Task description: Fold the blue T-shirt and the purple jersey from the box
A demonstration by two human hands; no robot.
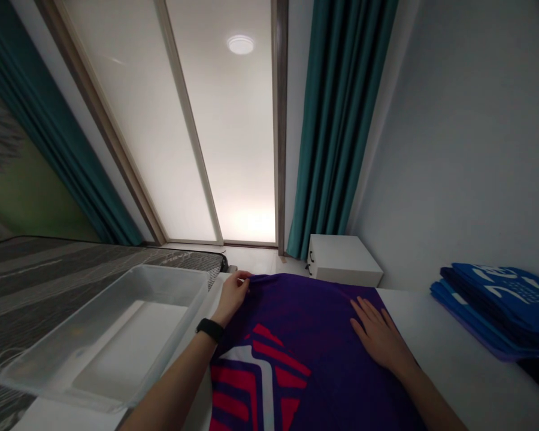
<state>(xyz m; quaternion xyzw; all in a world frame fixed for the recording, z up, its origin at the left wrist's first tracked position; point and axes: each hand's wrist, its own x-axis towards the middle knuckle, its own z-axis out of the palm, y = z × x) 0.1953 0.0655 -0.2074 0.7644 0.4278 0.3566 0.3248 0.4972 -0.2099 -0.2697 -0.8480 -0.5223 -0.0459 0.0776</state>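
Note:
A dark purple cloth (323,335) with a red and white print lies spread over the white table; whether it is a garment cannot be told. At its far left corner my left hand (235,292), with a black band on the wrist, pinches the edge between thumb and fingers. My right hand (377,332) rests palm down on the cloth's right side, its fingers stretched and apart. The near part of the cloth runs out of the picture at the bottom.
Left of the cloth stands a clear plastic bin (175,272). Folded blue fabrics (498,305) with white prints are stacked at the right of the white table (435,353). A white cabinet (341,257) stands beyond the table, by a teal curtain (341,120). A bed (63,269) lies to the left.

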